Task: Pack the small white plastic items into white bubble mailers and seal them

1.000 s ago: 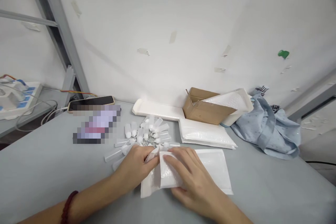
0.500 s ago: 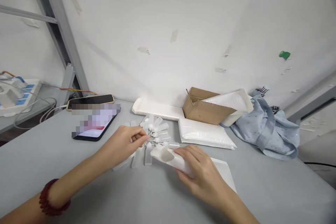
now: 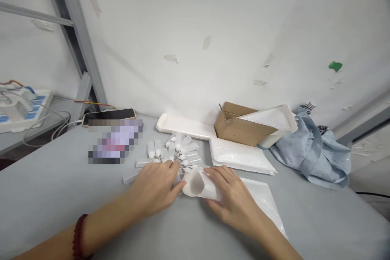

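Note:
My right hand (image 3: 233, 197) grips a white bubble mailer (image 3: 258, 199) lying on the grey table (image 3: 45, 195), its fingers squeezing the open mouth (image 3: 195, 182) into a round opening that faces left. My left hand (image 3: 155, 185) is at that mouth with curled fingers; what they hold is hidden. Just behind both hands lies a pile of several small clear plastic bottles (image 3: 173, 152). A dark red bead bracelet (image 3: 78, 241) circles my left wrist.
A phone (image 3: 112, 142) lies at the left, another phone (image 3: 108, 114) behind it. A stack of white mailers (image 3: 240, 156), a cardboard box (image 3: 240, 128), a white tray (image 3: 183, 125) and blue cloth (image 3: 313, 148) sit at the back right. A power strip (image 3: 18, 109) with cables stands far left.
My left hand drew back from the bottle pile to the mailer's mouth. My right hand keeps the mouth held open, now rounder. The view shifted slightly.

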The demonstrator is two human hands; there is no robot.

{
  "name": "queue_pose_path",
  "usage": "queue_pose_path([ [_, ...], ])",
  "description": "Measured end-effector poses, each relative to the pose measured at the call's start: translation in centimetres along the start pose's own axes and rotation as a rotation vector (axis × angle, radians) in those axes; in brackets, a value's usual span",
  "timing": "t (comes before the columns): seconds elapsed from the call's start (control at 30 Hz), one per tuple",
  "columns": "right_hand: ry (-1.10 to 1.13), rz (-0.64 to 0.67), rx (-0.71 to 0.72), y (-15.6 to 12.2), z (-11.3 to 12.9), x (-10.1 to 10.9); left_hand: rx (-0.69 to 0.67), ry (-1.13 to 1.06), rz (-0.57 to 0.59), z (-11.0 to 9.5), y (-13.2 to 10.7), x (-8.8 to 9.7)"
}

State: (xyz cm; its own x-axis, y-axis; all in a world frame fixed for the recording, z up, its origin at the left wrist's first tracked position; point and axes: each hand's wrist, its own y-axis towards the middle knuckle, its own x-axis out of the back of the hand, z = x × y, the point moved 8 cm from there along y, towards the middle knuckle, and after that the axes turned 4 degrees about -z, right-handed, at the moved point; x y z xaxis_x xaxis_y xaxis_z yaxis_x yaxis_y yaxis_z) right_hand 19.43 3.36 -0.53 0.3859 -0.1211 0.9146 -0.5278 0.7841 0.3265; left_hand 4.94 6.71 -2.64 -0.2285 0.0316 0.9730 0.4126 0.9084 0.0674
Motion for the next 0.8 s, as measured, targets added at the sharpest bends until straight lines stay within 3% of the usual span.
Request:
queue_pose_path([
  [0.2,-0.024,0.014,-0.009,0.1,0.0,-0.4,0.168,-0.116,-0.033,1.0,-0.2,-0.3],
  [0.33,-0.026,-0.031,0.001,0.2,0.0,-0.1,0.321,-0.405,-0.060,2.6,-0.2,0.2],
  [0.43,-0.029,-0.035,-0.001,0.3,0.0,-0.1,0.381,-0.695,-0.155,3.5,-0.1,1.1],
  [0.6,-0.005,-0.002,-0.031,0.2,-0.2,-0.4,0.332,-1.163,-0.270,3.5,0.0,2.3],
  [0.8,0.039,-0.093,-0.038,0.2,-0.7,0.3,0.234,-1.183,-0.125,1.8,0.2,0.9],
])
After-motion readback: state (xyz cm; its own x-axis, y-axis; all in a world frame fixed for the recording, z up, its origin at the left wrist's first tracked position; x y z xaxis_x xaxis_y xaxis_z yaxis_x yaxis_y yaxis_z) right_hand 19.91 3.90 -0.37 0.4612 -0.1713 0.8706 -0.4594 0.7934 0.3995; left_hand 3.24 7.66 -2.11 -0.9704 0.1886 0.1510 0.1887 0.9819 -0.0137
